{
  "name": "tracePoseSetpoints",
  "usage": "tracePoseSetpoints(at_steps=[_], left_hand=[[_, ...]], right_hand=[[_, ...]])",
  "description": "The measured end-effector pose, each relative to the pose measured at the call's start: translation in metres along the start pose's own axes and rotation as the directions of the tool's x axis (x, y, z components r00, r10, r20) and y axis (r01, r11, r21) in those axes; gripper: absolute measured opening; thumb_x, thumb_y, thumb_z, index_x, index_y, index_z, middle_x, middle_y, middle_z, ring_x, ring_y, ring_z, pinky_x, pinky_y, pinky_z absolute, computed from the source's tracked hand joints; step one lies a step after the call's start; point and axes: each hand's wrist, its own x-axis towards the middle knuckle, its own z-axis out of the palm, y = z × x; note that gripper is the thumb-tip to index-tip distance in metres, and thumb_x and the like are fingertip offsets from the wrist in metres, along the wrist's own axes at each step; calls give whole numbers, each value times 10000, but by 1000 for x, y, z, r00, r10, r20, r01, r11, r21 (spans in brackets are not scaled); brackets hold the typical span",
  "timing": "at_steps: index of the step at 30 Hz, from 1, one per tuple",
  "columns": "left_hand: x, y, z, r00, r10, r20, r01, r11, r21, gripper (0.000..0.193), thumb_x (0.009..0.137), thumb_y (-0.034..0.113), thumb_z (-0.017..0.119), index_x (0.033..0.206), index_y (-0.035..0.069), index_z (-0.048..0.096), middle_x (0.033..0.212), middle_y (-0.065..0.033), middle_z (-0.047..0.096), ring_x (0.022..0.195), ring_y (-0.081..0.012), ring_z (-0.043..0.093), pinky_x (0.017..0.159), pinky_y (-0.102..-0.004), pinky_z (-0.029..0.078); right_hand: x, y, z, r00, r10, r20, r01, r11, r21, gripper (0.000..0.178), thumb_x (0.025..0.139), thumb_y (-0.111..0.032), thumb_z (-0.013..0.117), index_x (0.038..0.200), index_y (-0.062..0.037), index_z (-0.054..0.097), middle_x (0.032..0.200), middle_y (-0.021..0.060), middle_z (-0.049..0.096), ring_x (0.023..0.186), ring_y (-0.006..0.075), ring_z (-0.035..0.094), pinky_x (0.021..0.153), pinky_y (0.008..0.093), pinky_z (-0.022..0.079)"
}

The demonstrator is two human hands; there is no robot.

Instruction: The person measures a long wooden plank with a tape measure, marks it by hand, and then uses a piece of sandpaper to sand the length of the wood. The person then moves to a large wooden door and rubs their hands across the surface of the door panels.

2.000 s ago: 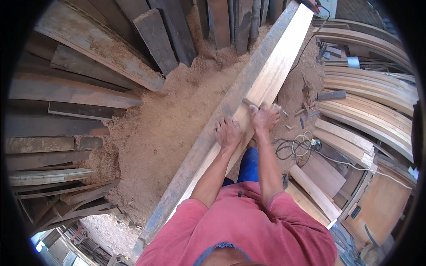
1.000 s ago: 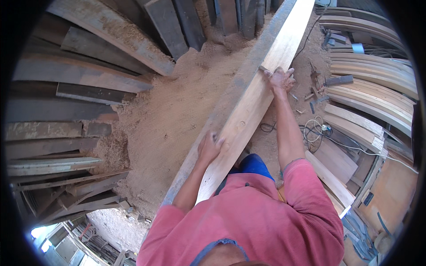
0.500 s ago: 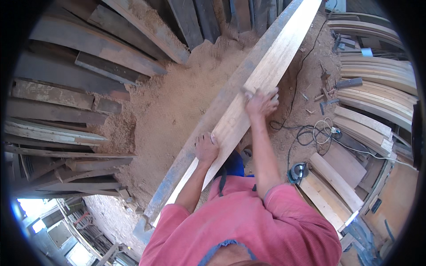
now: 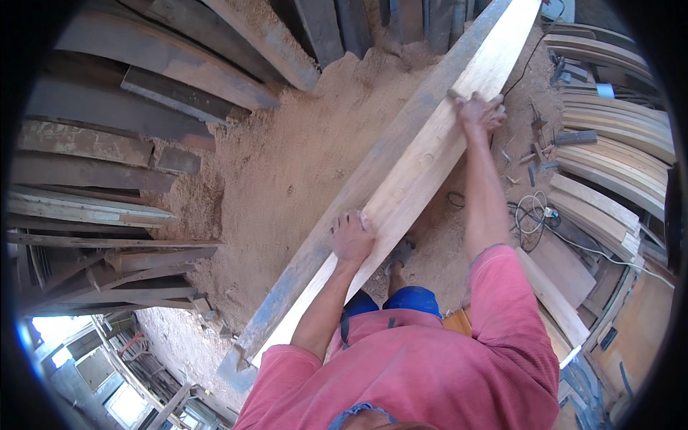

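Note:
A long pale plank (image 4: 419,172) slants from lower left to upper right, lying on a weathered grey beam (image 4: 344,197). My left hand (image 4: 352,236) is closed over the plank's left edge, its fingers curled toward the beam and its thumb on the pale wood. Farther up the plank, my right hand (image 4: 480,115) lies across the surface with its fingers bent near the right edge. A small greyish tip pokes out at the left of that hand; what it belongs to I cannot make out.
Sawdust (image 4: 287,172) covers the floor. Old dark boards (image 4: 107,107) stack up at left; curved pale boards (image 4: 616,122) lie at right, with a coiled cable (image 4: 530,215) and a clamp-like dark tool (image 4: 573,137) near them. A loose pale board (image 4: 555,301) lies right of me.
My right hand has slid up along the plank, away from me and to the right. My left hand keeps its hold at about the same spot. The view has shifted slightly.

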Motion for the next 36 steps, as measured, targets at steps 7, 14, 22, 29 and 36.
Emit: tracePoseSetpoints(at_steps=[7,14,22,29,36], left_hand=[[7,7,-18,997,-14,72,21,995,-94,372,1011,347,473,1119,20,615,1133,-248,623,1109,-437,581,947,-578,450],[8,2,-19,996,21,85,-7,987,-162,407,1007,348,482,1160,-10,602,1205,-253,601,1173,-440,548,985,-576,440],[2,5,-31,985,55,163,-25,984,-178,409,989,337,518,1174,-18,601,1229,-237,594,1185,-416,543,987,-553,433],[8,4,-24,987,32,156,0,979,-204,406,995,343,508,1189,-4,593,1252,-230,585,1195,-407,526,996,-554,425],[7,6,-27,988,25,153,3,984,-177,359,978,328,533,1128,7,595,1196,-224,590,1169,-398,533,966,-557,431]], right_hand=[[-27,0,9,983,-16,181,27,998,-59,693,791,-743,653,1281,-255,699,1551,240,326,1341,548,407,1045,618,413],[-265,0,13,991,-67,113,73,996,-50,528,877,-569,649,1263,-212,687,1599,301,259,1316,561,414,1051,628,385],[-181,1,16,999,2,52,2,997,-74,459,892,-505,682,1256,-225,684,1541,179,385,1298,548,424,1003,641,434],[-202,6,20,994,-81,74,88,991,-102,459,887,-518,683,1235,-219,699,1552,184,374,1278,546,434,1046,620,399],[-199,-1,14,998,-47,38,51,991,-122,460,908,-512,644,1269,-230,678,1551,181,392,1271,535,455,1051,607,406]])
